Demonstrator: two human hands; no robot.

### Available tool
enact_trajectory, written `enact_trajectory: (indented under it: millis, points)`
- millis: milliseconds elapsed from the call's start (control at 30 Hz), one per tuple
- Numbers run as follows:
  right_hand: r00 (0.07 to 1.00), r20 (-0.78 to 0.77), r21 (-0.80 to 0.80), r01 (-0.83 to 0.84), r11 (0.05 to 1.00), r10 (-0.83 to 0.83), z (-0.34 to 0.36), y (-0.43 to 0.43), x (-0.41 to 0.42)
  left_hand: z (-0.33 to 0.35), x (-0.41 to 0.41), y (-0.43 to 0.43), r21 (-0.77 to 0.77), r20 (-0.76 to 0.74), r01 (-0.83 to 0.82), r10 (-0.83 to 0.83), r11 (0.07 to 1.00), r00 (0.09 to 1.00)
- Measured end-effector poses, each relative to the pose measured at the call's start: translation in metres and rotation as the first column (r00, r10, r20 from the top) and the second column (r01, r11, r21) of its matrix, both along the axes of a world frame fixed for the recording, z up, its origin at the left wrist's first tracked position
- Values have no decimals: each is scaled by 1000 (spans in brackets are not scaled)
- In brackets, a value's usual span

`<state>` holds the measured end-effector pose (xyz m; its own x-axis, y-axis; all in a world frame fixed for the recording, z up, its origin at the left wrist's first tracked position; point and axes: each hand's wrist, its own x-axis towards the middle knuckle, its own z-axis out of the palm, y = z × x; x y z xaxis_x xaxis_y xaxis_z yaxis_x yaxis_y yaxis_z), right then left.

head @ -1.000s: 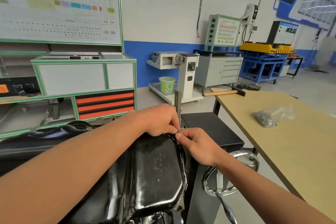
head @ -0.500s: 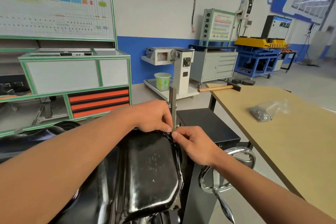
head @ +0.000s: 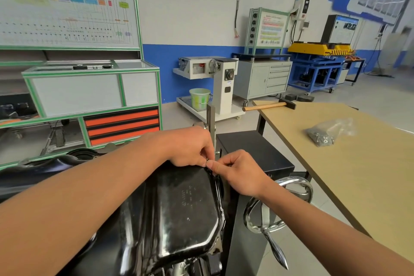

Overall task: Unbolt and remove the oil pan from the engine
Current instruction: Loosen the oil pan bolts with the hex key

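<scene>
both left hand (head: 190, 148) and right hand (head: 237, 173) pinch a tiny part (head: 207, 160) at the far rim of the glossy black oil pan (head: 179, 204).

Place: automotive training workshop.
Far left: wiring-diagram trainer board (head: 67, 6).
Far right: wheeled tool cabinet (head: 264, 78), blue equipment stand (head: 318, 67).
Near right: wooden table (head: 358, 175) bearing a hammer (head: 266, 106).

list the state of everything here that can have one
oil pan, in place, not lifted off
left hand, pinching a likely bolt at the pan's far rim
right hand, pinching the same bolt
hammer, lying flat on the table
plastic bag, lying on the table, hardware inside
bucket, upright
</scene>
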<state>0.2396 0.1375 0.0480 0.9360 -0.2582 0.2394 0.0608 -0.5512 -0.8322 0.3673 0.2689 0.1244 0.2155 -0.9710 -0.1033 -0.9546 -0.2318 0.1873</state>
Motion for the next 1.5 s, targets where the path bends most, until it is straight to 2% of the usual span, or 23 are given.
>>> enact_trajectory:
  millis: [133, 267, 433, 567, 733, 867, 967, 1133, 1233, 1333, 1367, 1433, 1500]
  points:
    - [999, -40, 22, -13, 1000, 14, 4, -3, -1, 1, 0, 4, 22, -4, 25, -24, 999, 1000]
    - [983, -167, 122, -51, 991, 71, 16, -10, 0, 1, -1, 4, 45, 29, 51, -52, 998, 998]
    - [957, -262, 91, -100, 991, 121, 30, -15, 5, 1, -1, 2, 46, 39, 44, -46, 998, 998]
    - [905, -385, -12, -201, 979, 181, 49, -23, 10, 0, -1, 0, 47, 68, 24, -28, 999, 997]
    - [893, -425, -243, -271, 932, 149, 62, -39, 5, -2, 2, -4, 58, 116, 8, -15, 998, 993]
    - [882, -466, -224, -193, 955, 69, 62, -69, -13, -3, 4, -4, 70, 111, -7, -1, 998, 994]
    - [873, -485, -204, -47, 978, -60, 57, -77, -14, -4, 3, -6, 51, 107, -21, 16, 998, 994]
    - [736, -672, -4, 110, 994, -84, 62, -74, 5, -7, -5, -11, -67, 62, -95, 99, 993, 993]
    - [683, -727, 33, 138, 990, -71, 71, -74, 12, -9, -5, -14, -92, -19, -150, 149, 984, 989]
    - [749, -648, -28, 154, 988, -135, 92, -60, 27, -13, -3, -16, -113, -107, -208, 196, 972, 975]
    - [793, -574, -139, 151, 979, -204, 100, -52, 37, -13, -3, -16, -136, -152, -235, 214, 963, 965]
    - [873, -387, -429, 113, 896, -296, 114, -28, 57, -11, 0, -18, -186, -298, -316, 253, 930, 921]
    - [923, -286, -552, 60, 832, -256, 120, -3, 71, -7, 5, -18, -199, -474, -434, 302, 878, 828]
